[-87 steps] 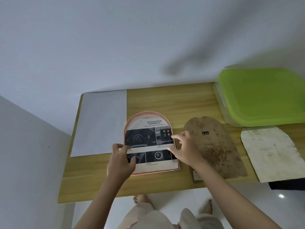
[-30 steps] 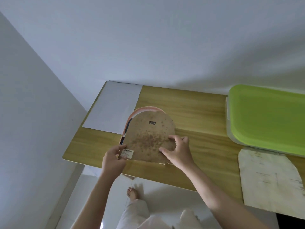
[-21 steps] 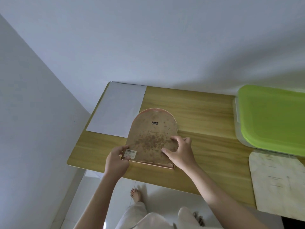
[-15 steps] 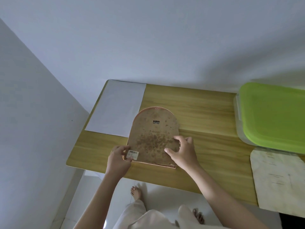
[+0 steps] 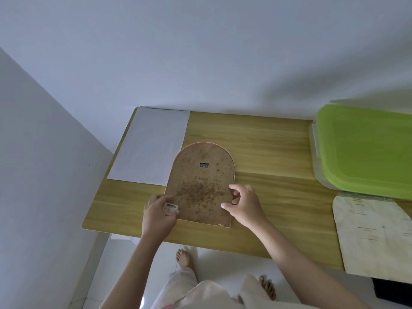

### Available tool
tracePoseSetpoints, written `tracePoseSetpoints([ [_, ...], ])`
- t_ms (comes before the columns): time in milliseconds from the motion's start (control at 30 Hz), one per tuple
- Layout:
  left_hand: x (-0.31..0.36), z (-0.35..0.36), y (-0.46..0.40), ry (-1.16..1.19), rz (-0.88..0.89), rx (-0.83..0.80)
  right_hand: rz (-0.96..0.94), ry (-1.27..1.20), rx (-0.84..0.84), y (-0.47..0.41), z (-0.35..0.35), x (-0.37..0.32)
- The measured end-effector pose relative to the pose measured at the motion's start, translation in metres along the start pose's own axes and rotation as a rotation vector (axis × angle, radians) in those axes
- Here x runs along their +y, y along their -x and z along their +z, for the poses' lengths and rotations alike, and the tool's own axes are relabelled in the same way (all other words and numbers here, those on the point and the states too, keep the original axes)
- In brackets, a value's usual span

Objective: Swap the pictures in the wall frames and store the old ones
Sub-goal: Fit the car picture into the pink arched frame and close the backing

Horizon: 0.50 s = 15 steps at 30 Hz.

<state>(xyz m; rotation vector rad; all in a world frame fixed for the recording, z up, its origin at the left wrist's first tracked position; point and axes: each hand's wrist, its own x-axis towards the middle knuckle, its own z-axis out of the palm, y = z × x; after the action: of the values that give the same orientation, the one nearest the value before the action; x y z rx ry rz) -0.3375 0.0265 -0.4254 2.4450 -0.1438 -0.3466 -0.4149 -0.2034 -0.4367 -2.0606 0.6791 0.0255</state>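
An arch-shaped brown backing board [image 5: 201, 186], spotted with stains, lies on top of the pink arched frame on the wooden table [image 5: 267, 152]. Only a thin pink rim shows at its top. A small metal hanger sits near the board's top and a barcode sticker at its lower left. My left hand [image 5: 159, 214] presses the board's lower left corner by the sticker. My right hand [image 5: 244, 204] rests its fingertips on the board's right edge. The picture underneath is hidden.
A blank white sheet [image 5: 151, 144] lies at the table's back left, partly under the frame. A clear box with a green lid [image 5: 365, 148] stands at the right. A pale arch-shaped sheet [image 5: 374, 233] hangs over the front right edge. Walls close in behind and left.
The printed picture lay face up in the frame at first. The brown backing board now covers it, and both hands have pressed it flat into the frame.
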Motion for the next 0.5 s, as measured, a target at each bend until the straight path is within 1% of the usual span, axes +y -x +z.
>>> tracePoseSetpoints([
  [167,0.003,0.003,-0.008,0.039,-0.078,-0.007,0.01,0.001,0.01,0.002,0.001,-0.001],
  [367,-0.004,-0.005,-0.02,0.086,-0.042,-0.027,0.018,-0.047,-0.023,0.003,0.002,0.005],
  [500,-0.007,-0.008,-0.026,0.066,-0.018,-0.041,0.034,-0.059,-0.022,0.001,0.002,0.009],
])
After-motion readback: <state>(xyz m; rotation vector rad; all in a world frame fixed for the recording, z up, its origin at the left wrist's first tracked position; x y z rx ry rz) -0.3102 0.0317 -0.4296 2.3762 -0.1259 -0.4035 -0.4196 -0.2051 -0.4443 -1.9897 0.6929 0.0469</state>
